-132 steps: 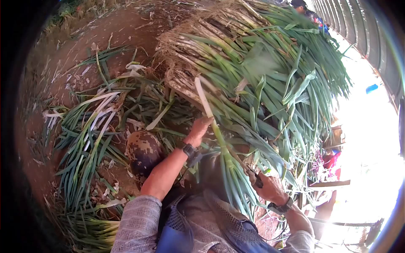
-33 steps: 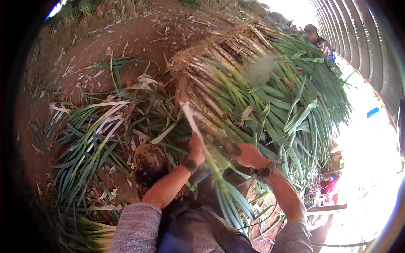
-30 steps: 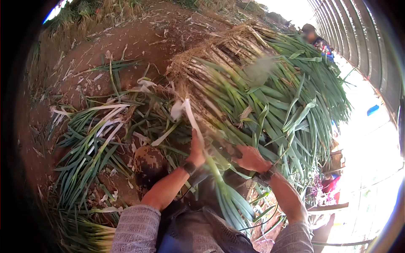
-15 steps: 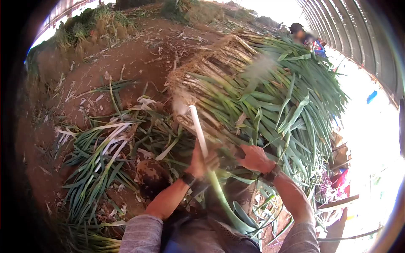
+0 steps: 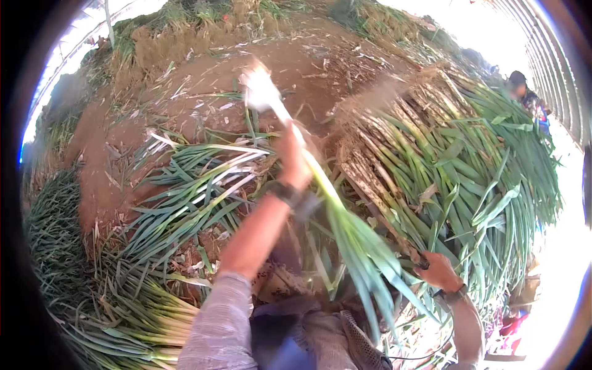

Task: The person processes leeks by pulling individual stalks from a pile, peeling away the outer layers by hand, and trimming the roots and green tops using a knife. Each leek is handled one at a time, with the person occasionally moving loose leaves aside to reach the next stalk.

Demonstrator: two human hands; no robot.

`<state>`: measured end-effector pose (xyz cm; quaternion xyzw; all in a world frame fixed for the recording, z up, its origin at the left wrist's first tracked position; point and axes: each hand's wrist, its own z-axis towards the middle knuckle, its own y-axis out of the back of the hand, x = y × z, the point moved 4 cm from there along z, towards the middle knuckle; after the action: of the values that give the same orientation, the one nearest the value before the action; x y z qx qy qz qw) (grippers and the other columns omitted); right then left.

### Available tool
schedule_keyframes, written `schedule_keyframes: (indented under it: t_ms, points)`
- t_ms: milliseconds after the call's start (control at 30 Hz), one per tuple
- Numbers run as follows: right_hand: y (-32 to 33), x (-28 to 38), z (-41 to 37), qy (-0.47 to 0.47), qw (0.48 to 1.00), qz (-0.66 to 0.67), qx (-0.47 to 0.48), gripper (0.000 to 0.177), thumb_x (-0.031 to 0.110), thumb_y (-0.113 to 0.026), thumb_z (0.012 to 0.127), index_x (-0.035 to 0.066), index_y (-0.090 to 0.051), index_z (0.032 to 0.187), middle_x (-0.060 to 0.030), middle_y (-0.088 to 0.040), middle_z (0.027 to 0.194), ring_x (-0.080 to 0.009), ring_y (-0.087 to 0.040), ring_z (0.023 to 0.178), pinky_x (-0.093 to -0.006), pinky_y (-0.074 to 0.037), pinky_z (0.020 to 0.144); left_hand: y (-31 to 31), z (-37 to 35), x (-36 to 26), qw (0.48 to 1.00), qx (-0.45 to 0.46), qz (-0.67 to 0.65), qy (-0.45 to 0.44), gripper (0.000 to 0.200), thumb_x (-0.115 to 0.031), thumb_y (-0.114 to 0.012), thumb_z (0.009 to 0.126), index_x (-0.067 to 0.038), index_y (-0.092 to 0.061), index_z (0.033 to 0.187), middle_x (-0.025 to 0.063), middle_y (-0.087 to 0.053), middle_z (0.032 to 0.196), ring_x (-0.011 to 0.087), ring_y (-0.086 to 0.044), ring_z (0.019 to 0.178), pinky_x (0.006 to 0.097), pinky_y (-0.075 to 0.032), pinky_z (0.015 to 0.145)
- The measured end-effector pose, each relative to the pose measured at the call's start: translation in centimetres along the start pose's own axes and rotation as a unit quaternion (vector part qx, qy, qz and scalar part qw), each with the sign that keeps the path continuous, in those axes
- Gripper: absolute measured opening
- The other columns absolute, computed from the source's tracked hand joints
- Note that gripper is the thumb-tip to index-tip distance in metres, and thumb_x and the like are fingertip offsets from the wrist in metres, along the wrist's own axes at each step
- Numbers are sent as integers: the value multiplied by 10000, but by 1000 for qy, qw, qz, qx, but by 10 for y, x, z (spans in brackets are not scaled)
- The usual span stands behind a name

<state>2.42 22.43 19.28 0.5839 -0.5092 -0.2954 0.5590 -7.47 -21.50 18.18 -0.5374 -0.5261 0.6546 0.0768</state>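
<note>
My left hand (image 5: 293, 161) is closed round a cleaned scallion (image 5: 324, 179), its white root end blurred and pointing up and away, its green leaves trailing down to the right. My right hand (image 5: 439, 271) is lower right, fingers wrapped round the lower end of an unpeeled scallion (image 5: 394, 229) at the near edge of the large pile (image 5: 456, 148). That pile has brownish stalks and roots on its left side and green leaves on its right.
Loose peeled scallions (image 5: 191, 179) lie on the brown soil (image 5: 105, 154) to the left. More bundles (image 5: 154, 314) are at the lower left. A person (image 5: 524, 92) is beyond the pile at the upper right. Leaf scraps litter the ground.
The view has turned left. My left hand has moved up and away with the cleaned scallion, whose leaves now swing free. My right hand has moved to the right and grips a stalk by the pile.
</note>
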Motion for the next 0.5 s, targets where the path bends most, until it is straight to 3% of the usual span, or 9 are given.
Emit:
schedule_keyframes:
  t_ms: [67,100,167,233,300,367,433,467,500]
  points:
    - [4,1,-7,-34,999,8,14,333,309,-721,787,32,-652,959,-239,-659,867,-447,-620,886,-505,-474,766,10,81,-76,989,92,-14,-115,199,-328,-627,966,-167,-555,875,-42,-467,623,72,-455,462,221,-405,412]
    - [8,-5,-15,-63,998,14,25,342,311,-721,785,36,-661,979,-242,-664,880,-444,-624,893,-503,-477,769,-31,36,-136,982,96,-63,-149,209,-306,-648,952,-144,-555,857,-32,-471,614,84,-467,453,221,-410,409]
    - [5,-19,-20,-69,997,9,27,349,320,-716,787,34,-663,980,-246,-665,882,-442,-627,894,-505,-476,776,-46,48,-225,917,102,162,-349,298,-366,-706,912,-99,-586,864,-12,-529,630,93,-566,511,237,-452,436]
    - [6,-16,-24,-100,993,-2,68,394,335,-683,809,65,-662,1094,-230,-683,989,-428,-619,1011,-506,-467,893,-54,63,-286,795,18,375,-477,364,-400,-690,913,-41,-648,950,43,-627,704,115,-617,588,280,-500,523]
    - [4,-26,-27,-93,993,-20,73,384,320,-671,808,57,-659,1088,-240,-683,940,-437,-633,957,-506,-477,866,-33,109,-320,551,-37,610,-569,465,-448,-664,914,6,-657,1013,94,-668,789,165,-664,749,317,-523,647]
    - [9,-19,-24,-92,993,-5,70,364,309,-673,802,51,-662,1059,-242,-679,900,-442,-643,908,-506,-490,837,37,187,-310,466,-98,659,-582,528,-472,-642,916,17,-629,1114,128,-683,902,222,-670,907,360,-522,756]
    - [13,-16,-21,-89,995,5,52,340,300,-673,797,41,-661,1015,-237,-681,893,-438,-648,892,-510,-496,820,51,154,-235,709,50,640,-290,547,-464,-649,911,-3,-582,1197,128,-687,998,229,-671,956,365,-525,775]
    - [15,-18,-17,-95,994,-7,58,328,298,-672,796,38,-660,996,-236,-679,887,-439,-647,891,-508,-497,816,41,102,-174,820,90,523,-215,520,-454,-653,908,-15,-587,1178,91,-692,990,221,-672,928,369,-534,785]
    - [15,-21,-16,-99,993,-22,65,317,295,-670,795,36,-659,976,-235,-678,882,-439,-645,891,-506,-497,812,43,73,-124,868,223,442,-40,481,-468,-596,939,-33,-666,1130,111,-698,1100,205,-665,990,373,-538,858]
